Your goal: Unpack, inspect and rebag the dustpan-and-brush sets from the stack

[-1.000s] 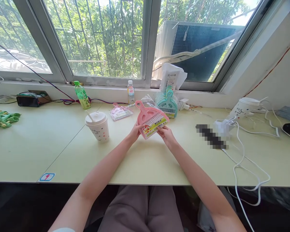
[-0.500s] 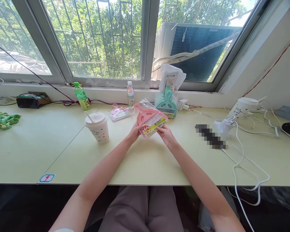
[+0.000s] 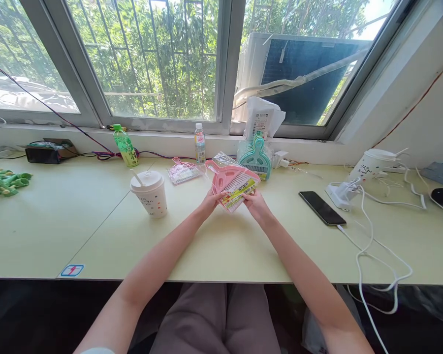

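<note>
A pink dustpan and brush set (image 3: pixel 236 184) in clear wrap, with a yellow-green label, is held tilted above the table. My left hand (image 3: pixel 209 202) is closed on its lower left edge, and my right hand (image 3: pixel 256 204) pinches the lower right side by the label. Behind it, a stack of teal dustpan sets (image 3: pixel 256 157) in a clear bag leans at the window sill. A flat pink packaged item (image 3: pixel 184 172) lies to the left, close to a small clear bottle (image 3: pixel 200 142).
On my left stand a lidded paper cup (image 3: pixel 150 196) and a green drink bottle (image 3: pixel 125 145). Rightward lie a phone (image 3: pixel 323 208), a white power strip (image 3: pixel 341 196), loose white cables (image 3: pixel 371 236) and a tilted second cup (image 3: pixel 371 164). Green stalks (image 3: pixel 7 182) lie far left.
Both hands have shifted slightly to the right with the pink dustpan and brush set. The grip on it looks the same, and the other things on the table have not moved.
</note>
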The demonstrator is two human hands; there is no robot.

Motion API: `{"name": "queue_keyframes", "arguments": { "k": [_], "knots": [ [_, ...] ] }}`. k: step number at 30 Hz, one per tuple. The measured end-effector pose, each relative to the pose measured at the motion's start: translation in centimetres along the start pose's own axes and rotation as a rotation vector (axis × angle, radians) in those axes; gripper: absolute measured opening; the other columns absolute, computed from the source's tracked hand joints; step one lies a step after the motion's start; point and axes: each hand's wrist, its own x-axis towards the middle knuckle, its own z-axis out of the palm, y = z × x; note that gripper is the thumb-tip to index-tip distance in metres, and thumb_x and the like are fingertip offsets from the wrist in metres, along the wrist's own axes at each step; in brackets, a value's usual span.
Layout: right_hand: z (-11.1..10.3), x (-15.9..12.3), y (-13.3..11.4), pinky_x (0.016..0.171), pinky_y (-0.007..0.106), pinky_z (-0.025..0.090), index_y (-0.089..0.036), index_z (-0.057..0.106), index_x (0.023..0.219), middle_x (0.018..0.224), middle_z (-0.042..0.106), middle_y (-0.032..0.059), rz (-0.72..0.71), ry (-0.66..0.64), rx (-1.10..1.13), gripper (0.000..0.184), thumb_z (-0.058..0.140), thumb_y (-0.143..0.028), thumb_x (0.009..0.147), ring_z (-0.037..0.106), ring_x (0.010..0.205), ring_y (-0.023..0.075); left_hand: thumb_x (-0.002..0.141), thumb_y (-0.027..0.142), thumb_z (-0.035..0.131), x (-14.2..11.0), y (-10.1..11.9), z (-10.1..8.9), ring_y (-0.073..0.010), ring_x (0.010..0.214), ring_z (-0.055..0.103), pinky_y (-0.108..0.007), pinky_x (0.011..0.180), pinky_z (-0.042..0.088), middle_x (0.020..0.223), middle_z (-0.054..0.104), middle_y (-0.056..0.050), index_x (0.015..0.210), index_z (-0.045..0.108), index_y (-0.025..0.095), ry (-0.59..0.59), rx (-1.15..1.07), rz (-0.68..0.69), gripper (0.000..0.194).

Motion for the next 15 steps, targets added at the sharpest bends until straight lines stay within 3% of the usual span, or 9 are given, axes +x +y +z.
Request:
{"name": "queue_keyframes", "arguments": {
  "k": [7,11,13,15],
  "knots": [
    [0.1,0.0,0.2,0.089,0.041,0.056,-0.024,0.054,0.091,0.098,0.07,0.0019,0.003,0.005,-0.016,0.041,0.076,-0.016,0.057,0.065,0.102,0.0227,0.074,0.036,0.071,-0.6,-0.4,0.1,-0.0306,0.119,0.057,-0.044,0.099,0.048,0.126,0.064,-0.009,0.128,0.056,0.022,0.014,-0.057,-0.138,0.057],
    [0.6,-0.4,0.7,0.09,0.039,0.056,-0.024,0.054,0.091,0.097,0.07,0.0018,-0.057,0.053,0.024,0.039,0.075,-0.018,0.06,0.066,0.1,0.0214,0.077,0.04,0.065,-1.2,-1.6,1.0,-0.0337,0.12,0.056,-0.045,0.088,0.052,0.132,0.059,-0.01,0.123,0.06,0.022,-0.091,-0.145,-0.294,0.049],
    [0.8,-0.6,0.9,0.09,0.039,0.056,-0.024,0.053,0.093,0.098,0.069,0.0021,-0.075,0.065,0.041,0.038,0.074,-0.019,0.061,0.066,0.101,0.0212,0.077,0.041,0.065,-1.3,-2.0,1.5,-0.0334,0.123,0.053,-0.044,0.088,0.052,0.135,0.056,-0.008,0.123,0.059,0.024,-0.143,-0.156,-0.309,0.049],
    [0.7,-0.7,1.0,0.092,0.039,0.055,-0.024,0.053,0.095,0.101,0.069,0.0018,-0.103,0.088,0.051,0.04,0.073,-0.018,0.061,0.065,0.103,0.0205,0.078,0.045,0.065,-1.0,-2.3,1.5,-0.0309,0.125,0.052,-0.041,0.091,0.051,0.135,0.057,-0.007,0.122,0.06,0.025,-0.094,-0.139,-0.253,0.048]
  ]
}}
